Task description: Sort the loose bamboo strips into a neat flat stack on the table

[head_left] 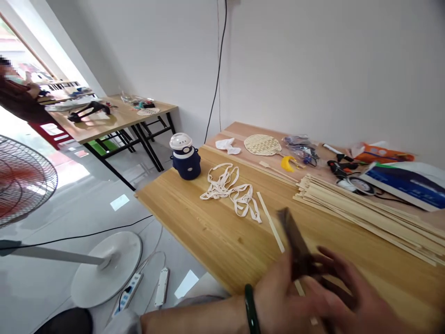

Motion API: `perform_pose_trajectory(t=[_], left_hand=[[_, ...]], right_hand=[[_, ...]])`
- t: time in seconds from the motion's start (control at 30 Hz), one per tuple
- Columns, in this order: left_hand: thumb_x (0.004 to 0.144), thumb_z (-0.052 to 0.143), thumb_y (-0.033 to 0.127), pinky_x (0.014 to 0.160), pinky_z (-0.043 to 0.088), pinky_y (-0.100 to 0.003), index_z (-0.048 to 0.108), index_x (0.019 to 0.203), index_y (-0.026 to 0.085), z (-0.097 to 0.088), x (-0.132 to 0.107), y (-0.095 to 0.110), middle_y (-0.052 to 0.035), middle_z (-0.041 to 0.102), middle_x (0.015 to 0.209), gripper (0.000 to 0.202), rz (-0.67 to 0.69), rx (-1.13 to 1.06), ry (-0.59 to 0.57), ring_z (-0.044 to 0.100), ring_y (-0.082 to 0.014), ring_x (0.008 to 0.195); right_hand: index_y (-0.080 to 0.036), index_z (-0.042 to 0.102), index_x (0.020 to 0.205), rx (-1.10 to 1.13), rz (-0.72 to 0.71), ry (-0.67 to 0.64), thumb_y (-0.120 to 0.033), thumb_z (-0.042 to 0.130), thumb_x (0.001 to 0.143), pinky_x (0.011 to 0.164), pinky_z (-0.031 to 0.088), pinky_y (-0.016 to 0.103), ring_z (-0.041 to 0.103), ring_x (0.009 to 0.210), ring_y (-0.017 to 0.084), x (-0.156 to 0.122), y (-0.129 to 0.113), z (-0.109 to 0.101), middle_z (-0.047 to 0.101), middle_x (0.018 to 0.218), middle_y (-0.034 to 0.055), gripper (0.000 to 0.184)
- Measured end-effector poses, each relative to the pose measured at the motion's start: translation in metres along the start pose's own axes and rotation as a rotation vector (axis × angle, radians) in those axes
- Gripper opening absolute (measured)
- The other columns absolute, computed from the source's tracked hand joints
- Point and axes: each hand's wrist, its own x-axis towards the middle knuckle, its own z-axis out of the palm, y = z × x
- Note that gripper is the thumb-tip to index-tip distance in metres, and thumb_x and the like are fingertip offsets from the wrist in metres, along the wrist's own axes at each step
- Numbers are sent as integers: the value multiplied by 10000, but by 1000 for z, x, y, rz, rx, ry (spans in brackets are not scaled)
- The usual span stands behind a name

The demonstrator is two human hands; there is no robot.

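Observation:
My left hand point(281, 297), with a dark green bangle point(251, 308) on its wrist, is at the lower right, closed around a dark brown, flat, blade-like thing point(294, 234). My right hand point(354, 297) meets it from the right, fingers curled about the same thing's lower part. Motion smears the fingers and the dark thing, so its exact kind is unclear. A pale thin strip point(269, 220) lies on the wooden table point(194, 222) and runs beneath my hands. Left of it is a loose tangle of white ribbon point(225, 185).
Beyond the hands lie a stack of pale strips point(347, 213), a woven fan point(262, 144), a yellow crescent-shaped piece point(288, 163) and a blue box point(406, 183). A navy jug point(187, 160) stands near the left edge. A floor fan point(26, 181) and a seated person point(17, 93) are further left.

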Motion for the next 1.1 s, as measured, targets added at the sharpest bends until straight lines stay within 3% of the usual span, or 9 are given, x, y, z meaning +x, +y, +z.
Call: perform_pose_trajectory(t=[0.1, 0.17, 0.2, 0.27, 0.4, 0.6, 0.7, 0.93, 1.1], left_hand=[[737, 669, 714, 859, 585, -395, 662, 1113, 172, -26, -12, 14, -138, 729, 1099, 660, -3, -117, 453, 706, -286, 982], [702, 697, 703, 803, 599, -393, 681, 996, 160, -60, -25, 33, -111, 749, 961, 617, -27, -23, 752, 716, -281, 889], [686, 720, 679, 774, 605, -398, 677, 1011, 156, -79, -34, 45, -108, 750, 934, 618, -44, 21, 817, 719, -284, 856], [716, 695, 648, 763, 610, -419, 649, 1101, 148, -121, -53, 70, -116, 750, 945, 633, -90, 105, 838, 723, -293, 853], [671, 719, 630, 695, 618, -359, 635, 1036, 151, -201, -83, 117, -98, 749, 924, 608, -148, 427, 928, 721, -257, 815], [573, 794, 610, 589, 598, -335, 628, 1007, 179, -289, -86, 165, -49, 746, 810, 635, -263, 745, 924, 707, -244, 704], [500, 782, 686, 599, 590, -331, 650, 1064, 171, -314, -80, 178, -68, 756, 879, 774, -341, 942, 870, 712, -267, 743], [424, 760, 716, 907, 530, -391, 590, 1315, 175, -343, -67, 187, -132, 669, 1210, 1056, -444, 1431, 774, 646, -358, 1087], [563, 758, 619, 1004, 465, -437, 608, 1287, 160, -340, -61, 185, -167, 599, 1279, 871, -550, 1669, 756, 594, -381, 1170]], right_hand=[[-240, 573, 1287, -9, -109, -72, -588, 709, 671, 865, 584, 504, 688, 1016, 346, 5, -54, 57, 698, 1156, 130, 720], [-248, 488, 1405, 57, -229, -164, -558, 676, 729, 944, 559, 474, 659, 1124, 316, 3, -77, 83, 668, 1261, 117, 768], [-258, 458, 1437, 91, -265, -199, -543, 653, 766, 962, 552, 451, 651, 1149, 296, 2, -82, 91, 660, 1286, 105, 754], [-279, 478, 1427, 124, -266, -255, -516, 600, 834, 959, 554, 415, 666, 1127, 261, 4, -81, 98, 675, 1264, 83, 651], [-260, 631, 1230, 159, -130, -252, -526, 538, 874, 893, 578, 353, 715, 948, 217, 15, -54, 94, 738, 1073, 62, 455], [-263, 680, 1087, 185, -36, -192, -605, 538, 855, 723, 593, 277, 712, 769, 192, 22, -25, 93, 750, 889, 45, 437], [-275, 688, 1063, 191, -51, -165, -622, 537, 851, 684, 588, 282, 699, 716, 194, 22, -21, 94, 744, 847, 40, 433], [-275, 699, 1018, 240, -63, -156, -610, 531, 856, 633, 562, 264, 652, 675, 176, 26, -13, 97, 716, 814, 27, 408], [-263, 698, 993, 256, -82, -149, -556, 544, 858, 609, 541, 249, 620, 651, 162, 27, -13, 97, 695, 799, 21, 358]])
